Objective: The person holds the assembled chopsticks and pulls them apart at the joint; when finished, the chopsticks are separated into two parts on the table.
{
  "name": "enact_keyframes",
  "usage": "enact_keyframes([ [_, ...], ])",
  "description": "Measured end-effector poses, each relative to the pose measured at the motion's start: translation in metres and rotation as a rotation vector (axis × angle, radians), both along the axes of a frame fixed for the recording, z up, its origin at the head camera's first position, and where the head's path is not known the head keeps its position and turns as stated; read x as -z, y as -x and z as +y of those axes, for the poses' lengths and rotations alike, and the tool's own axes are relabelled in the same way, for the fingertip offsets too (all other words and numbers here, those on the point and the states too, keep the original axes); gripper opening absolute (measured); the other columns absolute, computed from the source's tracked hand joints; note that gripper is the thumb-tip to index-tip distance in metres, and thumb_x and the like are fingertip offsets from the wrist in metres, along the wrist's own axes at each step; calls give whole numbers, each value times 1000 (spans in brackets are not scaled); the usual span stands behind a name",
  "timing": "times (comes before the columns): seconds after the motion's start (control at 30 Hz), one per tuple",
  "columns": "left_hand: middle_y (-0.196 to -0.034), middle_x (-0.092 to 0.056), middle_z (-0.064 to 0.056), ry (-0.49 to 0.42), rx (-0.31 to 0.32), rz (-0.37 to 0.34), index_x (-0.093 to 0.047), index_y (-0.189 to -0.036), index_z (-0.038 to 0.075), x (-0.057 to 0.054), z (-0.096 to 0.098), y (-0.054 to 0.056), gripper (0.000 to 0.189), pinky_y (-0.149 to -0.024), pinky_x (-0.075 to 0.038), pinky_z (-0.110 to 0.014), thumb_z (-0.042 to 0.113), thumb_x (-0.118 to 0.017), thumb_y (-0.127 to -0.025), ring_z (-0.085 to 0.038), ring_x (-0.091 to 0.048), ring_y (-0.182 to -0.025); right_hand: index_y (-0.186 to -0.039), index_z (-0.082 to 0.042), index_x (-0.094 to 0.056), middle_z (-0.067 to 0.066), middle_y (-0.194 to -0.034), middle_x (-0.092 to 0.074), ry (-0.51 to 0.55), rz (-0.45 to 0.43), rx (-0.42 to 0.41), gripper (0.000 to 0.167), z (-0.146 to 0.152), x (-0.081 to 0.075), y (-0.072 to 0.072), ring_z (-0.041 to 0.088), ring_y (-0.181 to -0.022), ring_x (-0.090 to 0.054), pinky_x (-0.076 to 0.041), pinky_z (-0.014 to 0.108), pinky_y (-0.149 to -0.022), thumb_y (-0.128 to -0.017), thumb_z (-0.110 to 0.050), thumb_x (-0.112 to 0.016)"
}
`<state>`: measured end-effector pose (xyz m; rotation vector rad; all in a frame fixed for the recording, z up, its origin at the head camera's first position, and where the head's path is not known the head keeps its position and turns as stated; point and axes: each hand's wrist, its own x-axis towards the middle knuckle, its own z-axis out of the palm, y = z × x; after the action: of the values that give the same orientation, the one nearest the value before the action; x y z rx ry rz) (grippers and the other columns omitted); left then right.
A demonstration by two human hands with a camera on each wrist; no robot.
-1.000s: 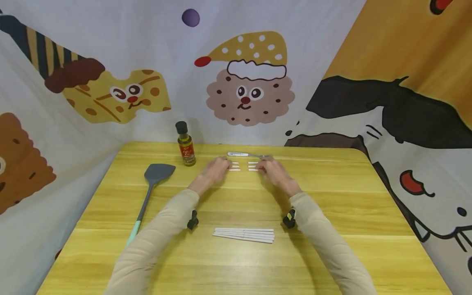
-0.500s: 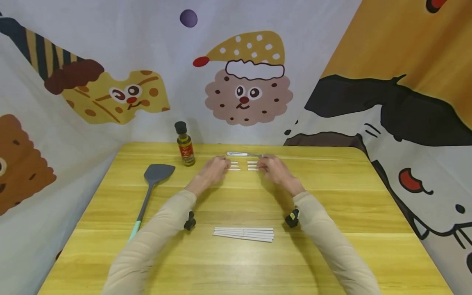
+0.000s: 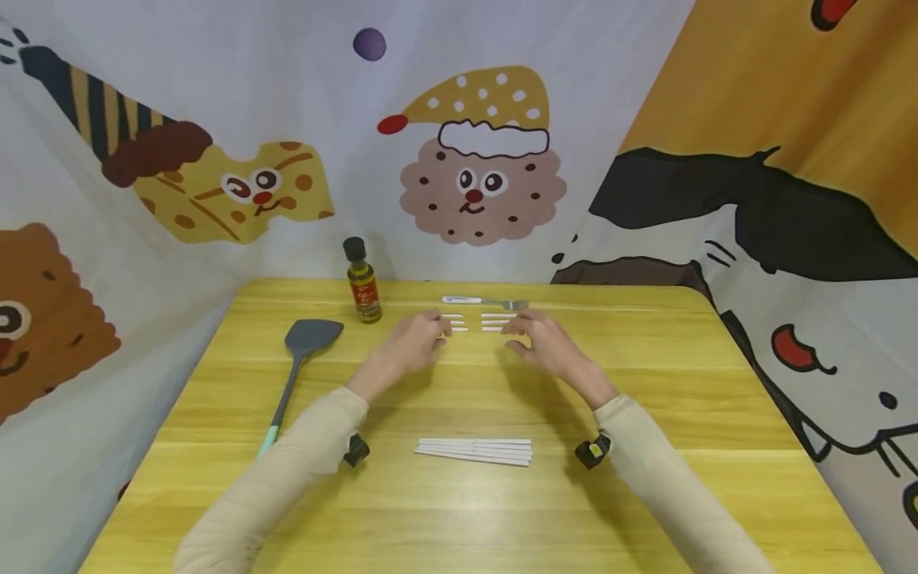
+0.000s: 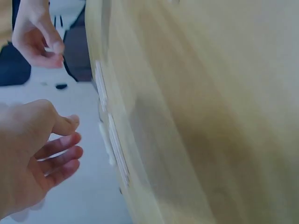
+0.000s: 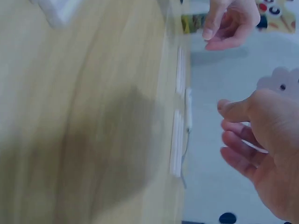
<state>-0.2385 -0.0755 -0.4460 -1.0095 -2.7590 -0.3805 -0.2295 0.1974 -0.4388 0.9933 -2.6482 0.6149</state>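
Note:
My left hand hovers above the table at the left-hand group of thin white sticks, fingers loosely bent and holding nothing. Opposite it, my right hand is likewise raised, thumb apart from the fingers, beside the right-hand stick group. In the head view each hand covers the outer ends of its group. The left wrist view has the two groups lying end to end, the left one below bent fingers. Just behind them lies a fork with a white handle and metal tines.
A bundle of longer-looking white sticks lies at the table's front middle. On the left are a grey spatula with a mint handle and a dark-capped bottle with a red label. A printed cloth hangs behind the table.
Both hands have loosened from the stick groups, lifted, and drawn back and slightly outward. The fork's tines, covered before by the right hand, now show. The sticks stay in place.

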Motion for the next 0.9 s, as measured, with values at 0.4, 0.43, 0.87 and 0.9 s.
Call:
enact_keyframes([
  [0.4, -99, -67, -3, -47, 99, -153, -72, -105, 8, 1, -12, -77, 11, -73, -58, -24, 8, -69, -94, -14, -64, -84, -109, -2, -72, 8, -102, -70, -85, -320, -104, 20, -17, -7, -67, 19, -92, -67, -61, 31, -81, -89, -1, -74],
  [0.43, -99, -67, -3, -55, 112, -168, -72, -105, 8, 2, -12, -81, 11, -72, -57, -23, 8, -69, -94, -13, -64, -84, -107, -3, -73, 7, -101, -71, -94, -342, -117, 18, -17, -5, -71, 17, -91, -67, -60, 29, -80, -89, -2, -74],
  [0.87, -96, -68, 0, -98, 171, -345, -73, -98, 10, 21, -9, -107, 7, -75, -56, -15, 7, -69, -93, -9, -63, -85, -96, -7, -73, 4, -95, -72, -70, -455, -197, 11, -17, 21, -103, 11, -85, -66, -58, 20, -74, -88, 0, -74],
  [0.9, -97, -68, 0, -94, 173, -355, -73, -99, 10, 21, -9, -107, 8, -75, -56, -15, 7, -69, -93, -9, -63, -85, -96, -7, -73, 4, -94, -72, -64, -455, -198, 11, -16, 22, -103, 11, -84, -65, -58, 20, -73, -88, 1, -74],
])
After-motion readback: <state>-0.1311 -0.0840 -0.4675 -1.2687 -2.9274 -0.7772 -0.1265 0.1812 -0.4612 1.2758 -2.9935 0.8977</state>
